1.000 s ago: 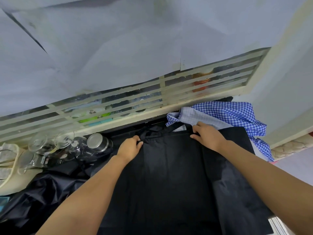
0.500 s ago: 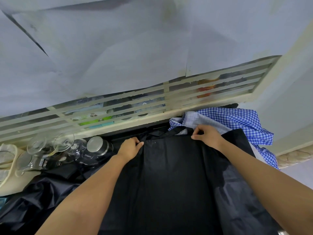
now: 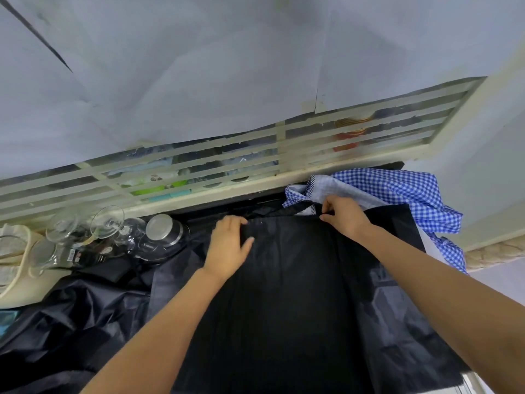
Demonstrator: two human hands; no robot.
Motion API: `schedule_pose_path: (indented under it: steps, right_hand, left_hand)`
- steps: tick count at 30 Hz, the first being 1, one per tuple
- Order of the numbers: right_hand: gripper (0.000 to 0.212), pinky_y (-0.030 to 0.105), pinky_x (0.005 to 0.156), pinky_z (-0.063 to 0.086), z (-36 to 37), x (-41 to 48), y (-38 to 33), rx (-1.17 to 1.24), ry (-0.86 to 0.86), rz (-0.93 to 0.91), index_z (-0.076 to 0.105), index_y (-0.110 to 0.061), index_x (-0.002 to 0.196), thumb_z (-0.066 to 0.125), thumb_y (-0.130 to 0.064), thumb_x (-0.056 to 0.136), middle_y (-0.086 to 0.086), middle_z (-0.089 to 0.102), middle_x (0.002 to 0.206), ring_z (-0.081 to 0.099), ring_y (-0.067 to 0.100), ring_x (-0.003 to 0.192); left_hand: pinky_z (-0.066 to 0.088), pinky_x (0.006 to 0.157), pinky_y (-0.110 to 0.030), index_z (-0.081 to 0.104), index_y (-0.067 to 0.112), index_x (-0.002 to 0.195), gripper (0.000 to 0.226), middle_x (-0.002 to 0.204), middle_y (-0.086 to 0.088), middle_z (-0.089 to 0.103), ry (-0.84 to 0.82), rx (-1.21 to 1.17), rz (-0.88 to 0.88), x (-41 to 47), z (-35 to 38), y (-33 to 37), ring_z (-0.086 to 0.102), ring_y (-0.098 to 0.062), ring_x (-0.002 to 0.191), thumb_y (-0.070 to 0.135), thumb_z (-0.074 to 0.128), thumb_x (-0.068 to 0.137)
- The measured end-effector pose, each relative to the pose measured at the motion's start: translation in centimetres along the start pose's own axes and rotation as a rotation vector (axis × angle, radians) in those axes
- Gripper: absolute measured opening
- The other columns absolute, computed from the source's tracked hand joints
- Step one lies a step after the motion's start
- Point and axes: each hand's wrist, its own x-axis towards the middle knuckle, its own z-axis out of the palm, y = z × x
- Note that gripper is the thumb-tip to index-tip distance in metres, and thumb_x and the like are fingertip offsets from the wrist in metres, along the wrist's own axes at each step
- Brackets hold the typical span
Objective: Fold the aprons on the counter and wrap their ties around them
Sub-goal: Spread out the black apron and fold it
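A black apron lies spread flat on the counter in front of me, its top edge toward the window. My left hand rests on the apron's upper left part, fingers curled over the top edge. My right hand pinches the top edge at the upper right, where a black strap runs off. A blue-and-white checked apron lies bunched at the back right, partly under the black one. More crumpled black fabric lies at the left.
Upturned wine glasses and a steel-lidded glass bowl stand at the back left, close to the apron. A cream tray sits at the far left. A barred window sill runs along the back. The counter's right edge is near my right forearm.
My left hand has slid right and lower onto the apron's top edge. My right hand has shifted slightly and now pinches the edge. The view has tilted a little.
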Motion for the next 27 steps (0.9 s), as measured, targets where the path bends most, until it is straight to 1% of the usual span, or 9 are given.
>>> schedule_pose_path:
  steps: [3, 6, 9, 12, 15, 19, 23, 25, 27]
  right_hand:
    - [0.028, 0.04, 0.094, 0.042, 1.0, -1.5, -0.7, -0.35, 0.236, -0.146, 0.058, -0.01, 0.113, 0.064, -0.021, 0.088, 0.012, 0.059, 0.115, 0.054, 0.029, 0.109]
    - [0.035, 0.05, 0.102, 0.039, 3.1, -4.8, -1.9, -0.381, 0.428, -0.309, 0.062, -0.007, 0.109, 0.071, -0.01, 0.075, 0.015, 0.057, 0.119, 0.05, 0.035, 0.116]
    - [0.046, 0.053, 0.114, 0.025, 7.7, -9.5, -2.0, -0.366, 0.358, -0.427, 0.059, -0.008, 0.122, 0.064, -0.01, 0.076, 0.017, 0.048, 0.14, 0.036, 0.037, 0.136]
    - [0.05, 0.045, 0.117, 0.013, 12.5, -14.3, -0.8, -0.432, 0.198, -0.56, 0.044, -0.015, 0.139, 0.042, -0.03, 0.091, 0.011, 0.035, 0.151, 0.023, 0.028, 0.142]
    - [0.053, 0.045, 0.112, 0.015, 13.4, -16.3, 2.9, -0.514, 0.141, -0.459, 0.034, -0.024, 0.143, 0.032, -0.045, 0.094, 0.008, 0.037, 0.151, 0.031, 0.029, 0.14]
    - [0.058, 0.049, 0.11, 0.02, 9.4, -17.4, 10.3, -0.51, 0.158, -0.097, 0.012, -0.028, 0.152, 0.006, -0.054, 0.1, 0.007, 0.035, 0.151, 0.037, 0.032, 0.136]
    - [0.076, 0.061, 0.105, 0.03, 7.0, -18.9, 12.4, -0.394, 0.106, 0.211, 0.033, -0.016, 0.148, 0.001, -0.061, 0.096, 0.016, 0.036, 0.151, 0.034, 0.039, 0.137]
    - [0.084, 0.058, 0.109, 0.025, 6.9, -19.5, 11.1, -0.364, 0.131, 0.23, 0.029, -0.012, 0.149, -0.001, -0.066, 0.092, 0.019, 0.029, 0.153, 0.029, 0.04, 0.139]
    - [0.086, 0.057, 0.109, 0.026, 7.8, -20.5, 8.9, -0.374, 0.161, 0.077, 0.03, -0.01, 0.148, 0.008, -0.07, 0.091, 0.02, 0.028, 0.153, 0.028, 0.039, 0.14]
  left_hand:
    - [0.033, 0.104, -0.032, 0.055, 0.016, 0.124, 0.05, 0.124, -0.003, 0.056, -0.283, -0.04, 0.171, -5.0, 0.9, 2.5, 0.049, -0.023, 0.119, 0.048, 0.046, 0.087]
    - [0.0, 0.114, -0.027, 0.03, 0.022, 0.147, 0.071, 0.154, 0.006, 0.026, -0.471, 0.091, 0.2, -9.1, 2.9, 3.0, 0.015, -0.015, 0.144, 0.059, 0.031, 0.086]
    - [-0.01, 0.114, -0.035, 0.009, 0.027, 0.152, 0.073, 0.159, 0.014, 0.002, -0.464, 0.147, 0.146, -10.8, 4.4, 2.5, -0.007, -0.01, 0.146, 0.06, 0.024, 0.089]
    - [-0.015, 0.114, -0.046, -0.004, 0.033, 0.15, 0.07, 0.155, 0.019, -0.013, -0.465, 0.181, 0.129, -11.6, 5.2, 2.1, -0.02, -0.009, 0.143, 0.063, 0.015, 0.089]
    - [-0.021, 0.111, -0.046, -0.007, 0.04, 0.147, 0.07, 0.155, 0.02, -0.015, -0.436, 0.203, 0.117, -12.6, 5.5, 0.9, -0.023, -0.009, 0.142, 0.071, 0.002, 0.085]
    - [-0.012, 0.113, -0.051, 0.003, 0.037, 0.15, 0.073, 0.157, 0.013, -0.004, -0.329, 0.198, 0.048, -13.9, 5.1, -1.8, -0.01, -0.012, 0.145, 0.072, -0.004, 0.086]
    - [-0.014, 0.113, -0.051, -0.011, 0.036, 0.148, 0.084, 0.153, 0.015, -0.02, -0.363, 0.196, -0.064, -14.5, 3.7, -3.8, -0.022, -0.011, 0.142, 0.077, -0.001, 0.075]
    - [-0.013, 0.114, -0.048, -0.007, 0.03, 0.151, 0.091, 0.155, 0.01, -0.019, -0.371, 0.153, -0.07, -14.8, 2.9, -3.8, -0.022, -0.011, 0.142, 0.077, 0.003, 0.073]
    - [-0.009, 0.117, -0.042, 0.006, 0.023, 0.153, 0.095, 0.16, 0.003, -0.007, -0.349, 0.076, -0.014, -16.0, 2.1, -3.5, -0.014, -0.014, 0.145, 0.077, 0.013, 0.075]
